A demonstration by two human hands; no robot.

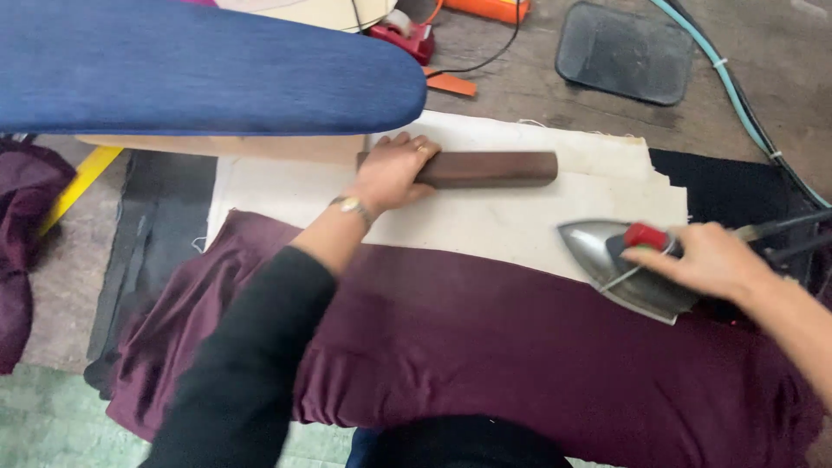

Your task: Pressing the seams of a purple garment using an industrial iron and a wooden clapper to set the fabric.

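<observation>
Head view, looking down on a bench point(537, 82) of worn grey-brown wood.

Left hand point(392, 171): laid palm-down on the left end of a dark brown wooden block point(485, 168), fingers curled over its far edge. A watch point(354, 206) is worn at the wrist and a ring is seen on one finger. The forearm is covered by a black sleeve point(251, 355).

Right hand point(706, 258): closed around the handle of an iron point(620, 264), with the thumb near a red knob point(646, 235). The iron's metal nose is pointed left. It is rested at the line where the maroon cloth point(485, 355) meets the white cloth point(485, 221).

Block: long, rectangular, lying flat and crosswise on the white cloth, just below the tip of a blue padded board point(199, 65).

Maroon cloth: spread across the near half of the work area, folded and wrinkled along its near edge. It is overlapped onto the white cloth, which is laid over dark felt point(156, 234).

Surroundings: a dark rectangular pad point(624, 52) is noted at the far side, a teal hose point(737, 91) is run along the right, a red object point(406, 36) with a black cable is placed behind the board, and more maroon fabric is heaped at the left edge. A yellow strip point(78, 186) is seen at the left.
</observation>
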